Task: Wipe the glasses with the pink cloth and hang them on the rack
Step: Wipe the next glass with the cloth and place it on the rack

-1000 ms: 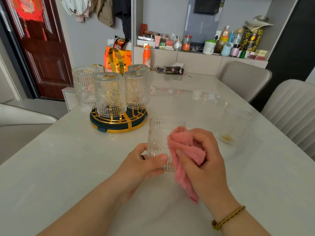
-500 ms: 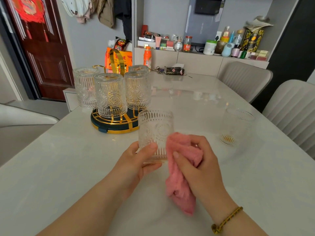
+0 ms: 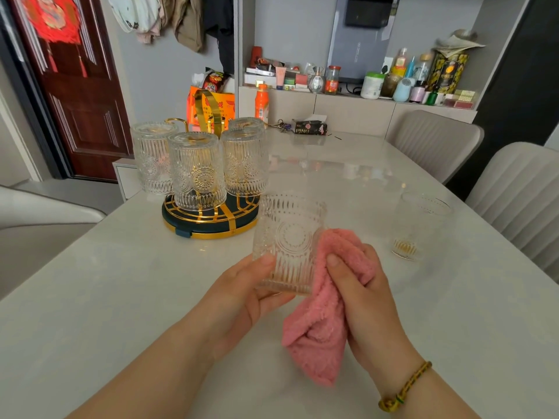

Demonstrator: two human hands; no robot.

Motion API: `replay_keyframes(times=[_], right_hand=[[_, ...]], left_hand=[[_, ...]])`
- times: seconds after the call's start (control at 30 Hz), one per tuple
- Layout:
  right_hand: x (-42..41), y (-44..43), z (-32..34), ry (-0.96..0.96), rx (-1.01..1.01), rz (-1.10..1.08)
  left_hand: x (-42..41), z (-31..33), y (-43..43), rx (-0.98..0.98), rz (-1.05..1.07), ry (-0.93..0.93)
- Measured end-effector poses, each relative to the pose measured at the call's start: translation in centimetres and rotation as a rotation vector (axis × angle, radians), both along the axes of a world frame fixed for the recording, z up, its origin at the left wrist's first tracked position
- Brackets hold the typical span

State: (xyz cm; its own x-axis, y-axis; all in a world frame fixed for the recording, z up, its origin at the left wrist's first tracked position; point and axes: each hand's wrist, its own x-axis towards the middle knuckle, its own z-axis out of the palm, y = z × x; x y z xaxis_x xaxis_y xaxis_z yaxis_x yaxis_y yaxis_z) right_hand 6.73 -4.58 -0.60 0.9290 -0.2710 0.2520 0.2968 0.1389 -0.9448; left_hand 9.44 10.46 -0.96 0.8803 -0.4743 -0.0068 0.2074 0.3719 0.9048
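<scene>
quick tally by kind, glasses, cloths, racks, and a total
glasses on the rack: 4
held glass: 1
glass standing alone: 1
pink cloth: 1
rack: 1
total: 8

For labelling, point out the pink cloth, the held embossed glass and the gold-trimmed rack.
pink fluffy cloth (image 3: 317, 337), head view, hanging lower fold.
clear embossed glass (image 3: 295, 235), head view, round medallion.
round dark gold-trimmed rack (image 3: 211, 234), head view, base rim.
</scene>
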Motion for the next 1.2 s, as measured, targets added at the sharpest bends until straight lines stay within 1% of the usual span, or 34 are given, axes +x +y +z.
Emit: replay_keyframes(times=[0.13,0.3,0.4,0.5,0.57,0.67,0.73,0.8,0.87,0.93,1.0,1.07,1.13,1.2], right_hand=[[0.0,-0.1,0.1,-0.049,-0.039,-0.051],[-0.4,0.1,0.4,-0.139,-0.157,-0.131],[-0.6,0.2,0.2,-0.173,-0.226,-0.197],[-0.9,0.8,0.1,-0.225,-0.378,-0.196],[-1.0,0.9,0.4,-0.275,-0.48,-0.161],[-1.0,0.2,1.1,-0.327,-0.562,-0.165],[-0.9,-0.5,1.3,-0.312,-0.521,-0.206],[-0.7,-1.0,1.2,-0.263,-0.398,-0.237],[-0.5,-1.2,1.0,-0.202,-0.318,-0.197],[-0.4,-1.0,0.7,-0.158,-0.307,-0.125],[-0.6,-0.6,0.6,-0.164,-0.347,-0.075],[-1.0,-0.1,0.6,-0.232,-0.477,-0.086],[-1.2,0.2,0.8,-0.327,-0.605,-0.118],[-1.4,0.2,1.1,-0.379,-0.606,-0.168]], left_hand=[[-0.2,0.1,0.0,0.123,0.027,-0.032],[0.0,0.0,-0.1,0.176,0.161,-0.051],[-0.1,-0.3,-0.4,0.233,0.148,-0.076],[-0.2,-0.8,-0.6,0.318,0.124,-0.123],[-0.1,-1.0,-0.6,0.31,0.12,-0.125],[-0.1,-0.8,-0.7,0.255,0.075,-0.083],[-0.2,-0.8,-0.9,0.182,0.023,-0.052],[-0.5,-0.5,-0.9,0.103,-0.024,-0.041],[-0.7,-0.2,-0.8,0.041,-0.047,-0.046],[-0.5,0.0,-0.6,-0.023,-0.027,-0.016],[-0.2,-0.1,-0.4,-0.058,0.015,0.014],[0.0,-0.2,-0.3,-0.027,0.045,0.021],[-0.1,-0.3,-0.3,0.053,0.037,-0.004],[-0.4,-0.2,-0.6,0.119,-0.02,-0.046]])
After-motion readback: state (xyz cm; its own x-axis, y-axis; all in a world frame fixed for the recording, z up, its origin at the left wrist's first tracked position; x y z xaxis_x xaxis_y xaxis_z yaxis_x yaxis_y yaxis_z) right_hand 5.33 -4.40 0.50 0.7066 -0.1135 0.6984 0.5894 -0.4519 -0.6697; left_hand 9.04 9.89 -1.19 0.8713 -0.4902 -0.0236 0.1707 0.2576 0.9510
